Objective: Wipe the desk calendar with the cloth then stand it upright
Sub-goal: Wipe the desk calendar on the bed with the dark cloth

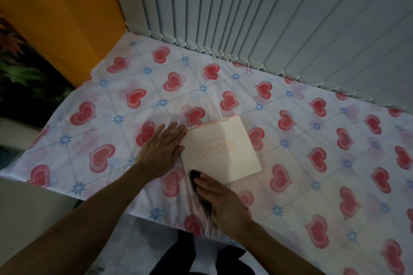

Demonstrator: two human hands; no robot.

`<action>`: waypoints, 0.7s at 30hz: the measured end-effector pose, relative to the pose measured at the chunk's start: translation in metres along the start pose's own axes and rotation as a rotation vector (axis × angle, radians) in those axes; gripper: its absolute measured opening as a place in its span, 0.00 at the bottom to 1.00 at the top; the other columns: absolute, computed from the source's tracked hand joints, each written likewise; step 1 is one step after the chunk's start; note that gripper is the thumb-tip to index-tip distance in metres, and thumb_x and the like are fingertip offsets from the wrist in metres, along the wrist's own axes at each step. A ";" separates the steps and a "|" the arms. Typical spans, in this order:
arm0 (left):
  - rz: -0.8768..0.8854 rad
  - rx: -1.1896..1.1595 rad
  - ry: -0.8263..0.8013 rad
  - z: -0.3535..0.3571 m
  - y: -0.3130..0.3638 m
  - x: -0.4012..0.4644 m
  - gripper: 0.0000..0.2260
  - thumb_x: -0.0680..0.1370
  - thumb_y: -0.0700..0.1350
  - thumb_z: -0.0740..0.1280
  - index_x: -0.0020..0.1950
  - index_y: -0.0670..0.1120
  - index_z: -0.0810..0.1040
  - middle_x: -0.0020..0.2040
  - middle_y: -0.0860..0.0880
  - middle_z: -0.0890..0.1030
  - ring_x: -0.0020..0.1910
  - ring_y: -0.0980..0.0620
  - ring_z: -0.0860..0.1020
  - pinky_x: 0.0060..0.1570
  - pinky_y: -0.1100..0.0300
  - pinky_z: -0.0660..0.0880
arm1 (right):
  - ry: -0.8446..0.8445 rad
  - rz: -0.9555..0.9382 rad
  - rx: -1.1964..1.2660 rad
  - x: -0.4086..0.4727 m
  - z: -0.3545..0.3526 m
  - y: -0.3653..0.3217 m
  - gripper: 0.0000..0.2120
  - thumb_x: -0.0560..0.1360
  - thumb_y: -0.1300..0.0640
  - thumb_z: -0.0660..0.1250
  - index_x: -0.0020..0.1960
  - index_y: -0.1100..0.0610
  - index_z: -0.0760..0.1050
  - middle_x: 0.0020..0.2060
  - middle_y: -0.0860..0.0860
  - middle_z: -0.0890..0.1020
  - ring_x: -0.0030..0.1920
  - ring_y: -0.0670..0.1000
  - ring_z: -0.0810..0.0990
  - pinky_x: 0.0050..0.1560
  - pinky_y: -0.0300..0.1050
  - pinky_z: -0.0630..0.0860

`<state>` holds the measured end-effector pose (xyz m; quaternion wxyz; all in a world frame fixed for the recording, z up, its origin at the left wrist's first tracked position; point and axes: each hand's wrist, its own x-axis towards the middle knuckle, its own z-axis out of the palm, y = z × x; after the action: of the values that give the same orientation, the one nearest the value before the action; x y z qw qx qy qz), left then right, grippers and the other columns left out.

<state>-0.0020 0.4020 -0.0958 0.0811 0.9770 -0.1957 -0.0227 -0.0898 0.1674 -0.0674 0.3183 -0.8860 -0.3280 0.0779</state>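
Observation:
A pale peach desk calendar (225,149) with "2026" on its cover lies flat on the table, its wire spiral along the far edge. My left hand (162,148) lies flat with fingers spread on the tablecloth, touching the calendar's left edge. My right hand (220,200) presses a dark cloth (200,192) against the calendar's near left corner; the cloth is blurred and mostly hidden under the palm.
The table wears a white tablecloth (312,185) with red hearts and blue flowers. Grey vertical blinds (268,18) hang along the far edge. An orange panel (62,18) stands at the far left, with plant leaves (20,69) beside it.

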 end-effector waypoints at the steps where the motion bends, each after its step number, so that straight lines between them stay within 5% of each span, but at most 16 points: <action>1: -0.003 0.007 -0.005 0.000 0.000 0.000 0.24 0.82 0.52 0.49 0.75 0.43 0.63 0.75 0.44 0.65 0.75 0.45 0.59 0.74 0.45 0.53 | -0.023 -0.053 0.022 0.000 0.004 -0.002 0.13 0.73 0.66 0.67 0.57 0.66 0.80 0.60 0.59 0.80 0.64 0.57 0.76 0.66 0.50 0.70; 6: 0.002 0.049 -0.025 -0.001 -0.001 0.000 0.24 0.82 0.53 0.49 0.75 0.43 0.63 0.74 0.44 0.66 0.75 0.45 0.60 0.74 0.45 0.52 | -0.092 -0.113 0.096 -0.013 -0.002 0.003 0.14 0.79 0.60 0.61 0.55 0.69 0.80 0.61 0.61 0.79 0.66 0.59 0.74 0.64 0.56 0.73; 9: 0.017 0.085 -0.052 -0.004 -0.005 0.003 0.25 0.81 0.54 0.49 0.75 0.44 0.64 0.74 0.45 0.67 0.75 0.46 0.60 0.74 0.44 0.52 | -0.112 -0.024 0.150 -0.017 -0.006 0.007 0.17 0.72 0.71 0.61 0.59 0.67 0.79 0.65 0.58 0.77 0.69 0.55 0.70 0.68 0.54 0.69; 15: -0.048 -0.043 0.031 -0.015 -0.001 0.014 0.22 0.81 0.52 0.47 0.69 0.45 0.71 0.68 0.44 0.75 0.71 0.48 0.67 0.74 0.51 0.49 | 0.066 0.169 0.210 -0.014 -0.021 0.020 0.25 0.72 0.76 0.59 0.63 0.59 0.78 0.67 0.46 0.74 0.70 0.39 0.65 0.72 0.41 0.61; 21: -0.090 -0.105 0.110 -0.023 0.023 0.027 0.20 0.81 0.52 0.49 0.66 0.47 0.70 0.64 0.44 0.77 0.65 0.46 0.72 0.73 0.48 0.57 | 0.287 0.284 0.206 -0.020 -0.049 0.038 0.22 0.74 0.79 0.62 0.62 0.60 0.79 0.65 0.48 0.77 0.69 0.44 0.69 0.71 0.44 0.62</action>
<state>0.0159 0.3744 -0.0699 0.1415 0.9790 -0.1455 0.0171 -0.0683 0.1074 -0.0531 0.4365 -0.8880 -0.1417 0.0281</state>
